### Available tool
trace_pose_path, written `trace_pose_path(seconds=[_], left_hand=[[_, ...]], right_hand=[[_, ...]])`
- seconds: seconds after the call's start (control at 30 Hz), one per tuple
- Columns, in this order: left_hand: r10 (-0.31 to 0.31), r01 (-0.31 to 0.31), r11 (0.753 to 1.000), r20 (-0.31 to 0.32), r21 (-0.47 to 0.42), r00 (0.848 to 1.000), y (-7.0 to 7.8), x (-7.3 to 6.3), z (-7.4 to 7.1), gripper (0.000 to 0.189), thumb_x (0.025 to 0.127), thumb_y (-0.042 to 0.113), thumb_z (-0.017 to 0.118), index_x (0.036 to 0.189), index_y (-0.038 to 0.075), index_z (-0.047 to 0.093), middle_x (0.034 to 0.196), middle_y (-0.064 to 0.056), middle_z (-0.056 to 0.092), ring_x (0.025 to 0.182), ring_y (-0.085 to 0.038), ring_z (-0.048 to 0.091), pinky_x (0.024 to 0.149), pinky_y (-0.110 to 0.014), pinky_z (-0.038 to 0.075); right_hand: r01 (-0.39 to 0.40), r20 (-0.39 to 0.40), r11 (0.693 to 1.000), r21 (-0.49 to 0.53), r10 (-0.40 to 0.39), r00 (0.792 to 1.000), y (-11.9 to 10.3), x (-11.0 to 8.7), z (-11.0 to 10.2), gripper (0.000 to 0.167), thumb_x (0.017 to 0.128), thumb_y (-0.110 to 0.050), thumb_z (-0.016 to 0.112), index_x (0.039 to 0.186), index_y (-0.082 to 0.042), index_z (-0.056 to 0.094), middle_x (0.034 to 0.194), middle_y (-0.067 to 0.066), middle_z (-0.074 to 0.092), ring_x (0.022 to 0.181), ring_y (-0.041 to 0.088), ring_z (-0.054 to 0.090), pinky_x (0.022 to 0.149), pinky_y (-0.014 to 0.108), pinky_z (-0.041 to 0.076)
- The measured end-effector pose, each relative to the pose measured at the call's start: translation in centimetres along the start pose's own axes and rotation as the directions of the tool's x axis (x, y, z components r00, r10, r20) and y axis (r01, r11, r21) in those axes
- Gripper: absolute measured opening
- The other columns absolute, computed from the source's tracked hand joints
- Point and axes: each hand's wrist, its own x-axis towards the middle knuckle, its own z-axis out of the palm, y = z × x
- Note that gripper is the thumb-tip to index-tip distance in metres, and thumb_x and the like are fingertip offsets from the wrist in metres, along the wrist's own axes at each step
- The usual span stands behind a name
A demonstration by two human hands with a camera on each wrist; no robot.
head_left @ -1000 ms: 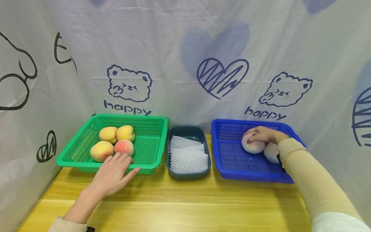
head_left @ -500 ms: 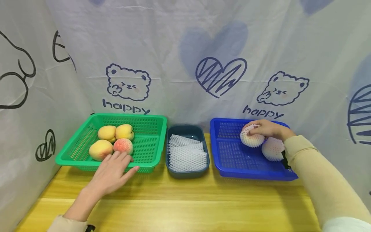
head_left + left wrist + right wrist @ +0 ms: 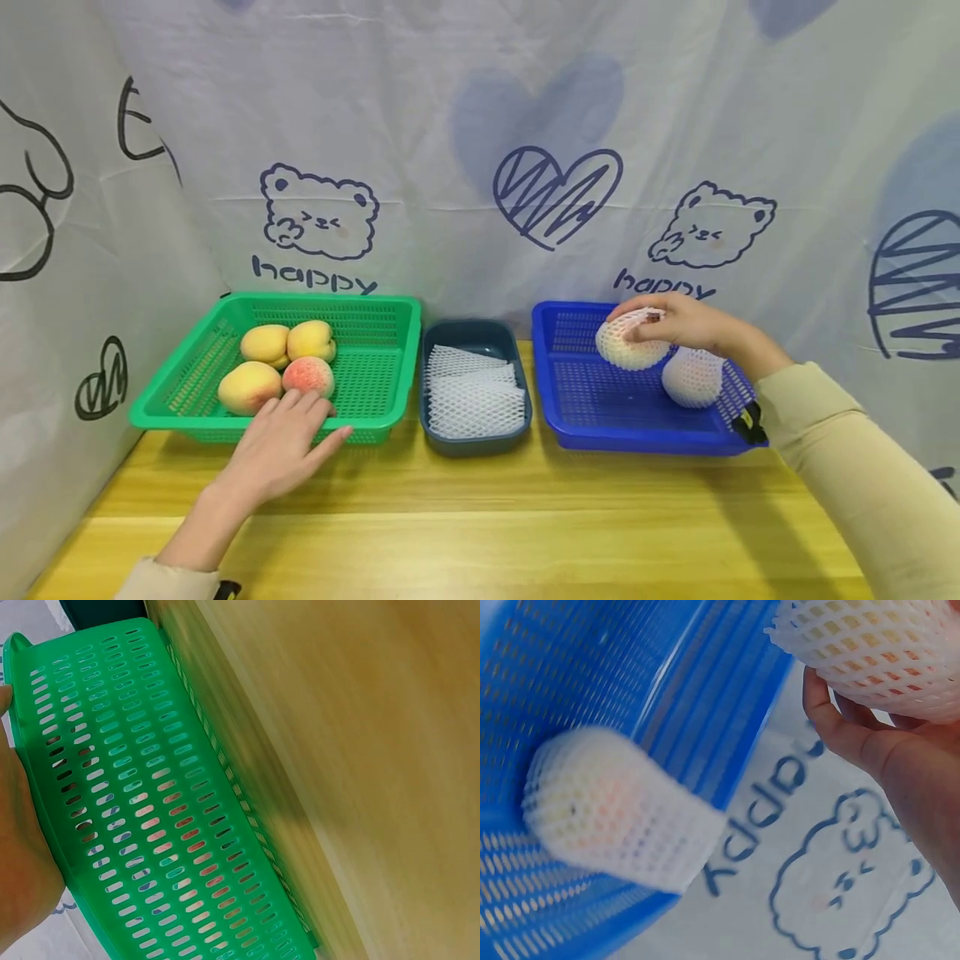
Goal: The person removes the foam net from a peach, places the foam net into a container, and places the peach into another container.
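My right hand (image 3: 693, 325) grips a peach in a white foam net (image 3: 628, 346), held above the blue basket (image 3: 652, 440). In the right wrist view, curled fingers support that netted peach (image 3: 877, 652) from one side. A second netted peach (image 3: 585, 802) lies in the blue basket, its loose net end pointing toward the rim. My left hand (image 3: 279, 446) rests over the front rim of the green basket (image 3: 375, 367), fingers reaching the reddish peach (image 3: 309, 377); its fingertips are partly hidden. Several yellow peaches (image 3: 250, 387) lie beside that one.
Between the baskets stands a dark tray (image 3: 472, 447) with several white foam nets (image 3: 476, 404) stacked in it. All three containers stand on a wooden table (image 3: 450, 533). A printed white curtain (image 3: 427, 167) hangs close behind and to the left.
My right hand has lifted the netted peach up off the blue basket's floor, leaving the other netted peach in full sight. My left hand stays at the green basket. The head view has shifted slightly.
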Motion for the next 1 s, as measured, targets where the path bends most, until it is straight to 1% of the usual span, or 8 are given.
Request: trace_pose_path(seconds=[0.17,0.27,0.37,0.47,0.57,0.67,0.83,1.0], left_hand=[[-0.003,0.003,1.0,-0.001,-0.002,1.0,0.0,-0.1,0.0,0.04,0.104,0.049,0.058,0.106,0.01,0.067,0.109,-0.005,0.067,0.101,-0.028,0.057,0.08,-0.043,0.043],[-0.002,0.002,1.0,-0.006,-0.006,1.0,0.0,-0.2,0.0,0.039,0.104,0.049,0.059,0.106,0.01,0.067,0.108,-0.005,0.067,0.101,-0.028,0.057,0.081,-0.043,0.043],[0.001,-0.001,1.0,-0.011,-0.006,1.0,0.1,-0.2,0.0,0.037,0.104,0.048,0.06,0.104,0.011,0.067,0.107,-0.005,0.066,0.101,-0.028,0.057,0.08,-0.043,0.043],[0.003,-0.003,1.0,-0.016,-0.004,1.0,0.1,-0.2,0.0,0.036,0.103,0.047,0.06,0.103,0.012,0.066,0.106,-0.004,0.066,0.1,-0.027,0.056,0.08,-0.043,0.042],[0.007,-0.007,1.0,-0.022,0.002,1.0,0.1,-0.1,0.0,0.036,0.103,0.047,0.061,0.103,0.011,0.066,0.105,-0.004,0.066,0.099,-0.027,0.056,0.079,-0.042,0.042],[0.012,-0.012,1.0,-0.028,0.008,1.0,0.2,-0.1,0.1,0.037,0.103,0.047,0.061,0.102,0.011,0.066,0.105,-0.005,0.066,0.098,-0.027,0.056,0.078,-0.042,0.042],[0.015,-0.015,1.0,-0.027,0.008,1.0,0.2,0.0,0.1,0.037,0.103,0.048,0.06,0.103,0.011,0.066,0.105,-0.005,0.066,0.098,-0.027,0.056,0.078,-0.042,0.042],[0.006,-0.006,1.0,-0.021,0.003,1.0,0.2,-0.1,0.1,0.038,0.104,0.048,0.059,0.104,0.011,0.066,0.108,-0.005,0.067,0.099,-0.028,0.057,0.079,-0.043,0.043]], right_hand=[[0.103,-0.021,0.994,0.041,-0.102,0.995,-1.5,-1.0,2.0,0.032,0.097,-0.025,0.075,0.129,-0.021,0.072,0.133,0.005,0.065,0.107,0.028,0.06,0.086,0.041,0.053],[0.171,-0.034,0.983,0.058,-0.17,0.985,-2.3,-1.5,3.3,0.031,0.097,-0.022,0.075,0.128,-0.022,0.072,0.134,0.002,0.066,0.109,0.028,0.06,0.085,0.039,0.054],[0.238,-0.059,0.967,0.084,-0.234,0.97,-2.9,-2.2,4.7,0.032,0.096,-0.018,0.075,0.128,-0.021,0.072,0.138,0.001,0.063,0.118,0.026,0.059,0.088,0.036,0.053],[0.303,-0.084,0.946,0.116,-0.295,0.952,-3.4,-2.9,6.1,0.033,0.096,-0.013,0.074,0.128,-0.02,0.072,0.142,0.002,0.061,0.127,0.022,0.056,0.092,0.034,0.053],[0.357,-0.104,0.923,0.146,-0.344,0.933,-3.9,-3.4,7.6,0.032,0.096,-0.011,0.075,0.127,-0.02,0.072,0.144,0.003,0.059,0.13,0.019,0.054,0.092,0.032,0.054],[0.419,-0.122,0.887,0.193,-0.402,0.907,-4.4,-3.9,9.3,0.033,0.094,-0.007,0.076,0.125,-0.017,0.073,0.144,0.007,0.058,0.128,0.019,0.056,0.089,0.032,0.056],[0.499,-0.137,0.827,0.259,-0.48,0.866,-4.9,-4.4,12.3,0.036,0.091,-0.001,0.077,0.124,-0.014,0.073,0.143,0.01,0.058,0.127,0.022,0.057,0.091,0.032,0.057],[0.535,-0.132,0.804,0.259,-0.519,0.845,-4.9,-4.4,15.5,0.037,0.089,-0.002,0.078,0.123,-0.017,0.073,0.142,0.009,0.059,0.13,0.023,0.055,0.096,0.035,0.055]])
